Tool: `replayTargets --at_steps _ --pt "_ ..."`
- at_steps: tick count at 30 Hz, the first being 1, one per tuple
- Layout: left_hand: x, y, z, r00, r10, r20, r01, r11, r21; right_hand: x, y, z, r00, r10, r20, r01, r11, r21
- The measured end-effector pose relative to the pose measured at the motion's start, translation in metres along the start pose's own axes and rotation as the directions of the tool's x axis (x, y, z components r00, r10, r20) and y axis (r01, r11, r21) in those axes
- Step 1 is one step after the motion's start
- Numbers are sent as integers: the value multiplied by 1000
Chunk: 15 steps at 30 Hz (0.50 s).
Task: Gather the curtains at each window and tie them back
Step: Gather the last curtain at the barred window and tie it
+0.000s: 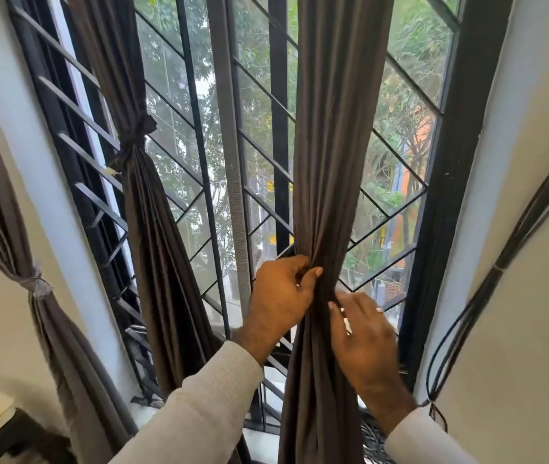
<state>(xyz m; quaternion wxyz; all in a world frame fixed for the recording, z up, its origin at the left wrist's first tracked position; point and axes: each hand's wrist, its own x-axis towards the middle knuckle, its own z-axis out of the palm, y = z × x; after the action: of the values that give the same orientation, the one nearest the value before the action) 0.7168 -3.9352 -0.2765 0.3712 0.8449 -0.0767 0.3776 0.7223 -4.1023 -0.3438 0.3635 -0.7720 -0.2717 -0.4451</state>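
Soft daylight through the window (pixel 256 135) backlights the scene; edges bow, right hand blurred.

Legible text, labels, brands, numbers, signs: none can be read. No lettering is seen on the curtain (pixel 330 162), the window frame (pixel 450 162) or the wall (pixel 534 128). Yellow and orange patches are seen through the glass (pixel 266 185), but no characters can be made out on them; they are too small and blurred.
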Motion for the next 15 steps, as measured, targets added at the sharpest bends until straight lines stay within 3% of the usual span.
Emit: replayTargets --at_steps 6,10,15 --pt "-1 2 3 996 16 89 -3 990 -140 -13 11 17 990 -49 130 45 999 28" --pt "1 4 -3 990 43 132 -26 991 -128 -4 15 9 978 -72 198 53 994 100" --pt "5 -10 -8 992 -36 121 58 982 -182 15 18 -5 945 148 290 -261 878 401"
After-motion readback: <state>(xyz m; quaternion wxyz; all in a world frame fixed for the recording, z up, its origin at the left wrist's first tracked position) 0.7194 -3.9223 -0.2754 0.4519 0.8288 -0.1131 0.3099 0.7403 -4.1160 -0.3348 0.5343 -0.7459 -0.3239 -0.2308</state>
